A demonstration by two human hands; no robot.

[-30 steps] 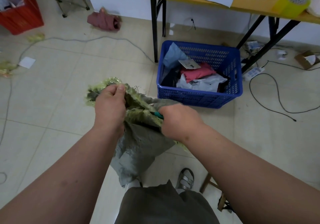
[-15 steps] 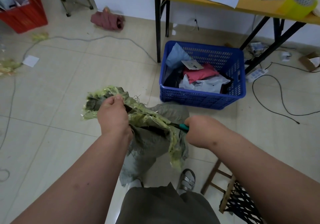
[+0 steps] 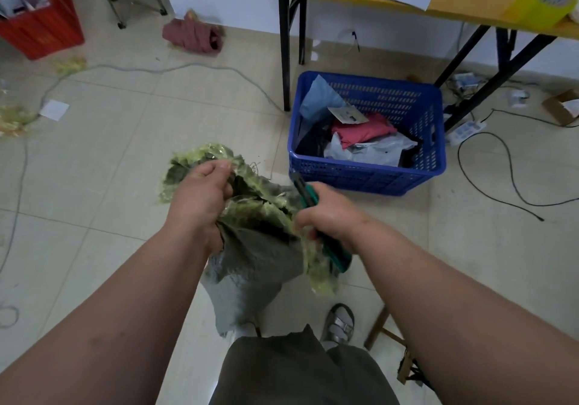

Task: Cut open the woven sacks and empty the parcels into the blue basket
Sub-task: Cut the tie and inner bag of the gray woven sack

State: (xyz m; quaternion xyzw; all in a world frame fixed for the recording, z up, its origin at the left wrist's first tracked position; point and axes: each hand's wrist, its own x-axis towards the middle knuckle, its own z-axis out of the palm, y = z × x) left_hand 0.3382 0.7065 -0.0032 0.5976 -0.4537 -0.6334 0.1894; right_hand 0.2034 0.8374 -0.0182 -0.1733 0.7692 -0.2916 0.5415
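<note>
- The left hand (image 3: 200, 197), at centre frame, has its fingers curled round the bunched top of a grey woven sack (image 3: 253, 257) and holds it up off the floor.
- Crinkled yellow-green tape (image 3: 203, 157) clings round the sack's mouth, and a loose strip of it hangs down on the right side of the sack.
- The right hand (image 3: 329, 213), just right of the sack, has its fingers clenched round a green-handled cutter (image 3: 308, 196); the dark tip points toward the upper part of the frame, and the handle's end sticks out below the fist.
- The blue basket (image 3: 366, 179) stands on the tiled floor at right of centre, beside a black table leg, apart from the sack.
- Inside it lie parcels (image 3: 366, 150): a pale grey bag, a red one, a light blue one leaning on the left wall, and a dark one.
- A yellow table (image 3: 470, 12) crosses the upper right, with paper sheets and a roll of yellow tape (image 3: 539, 3) on it.
- A red crate (image 3: 40, 28) sits in the upper left.
- A reddish cloth (image 3: 192, 36) lies on the floor at upper centre.
</note>
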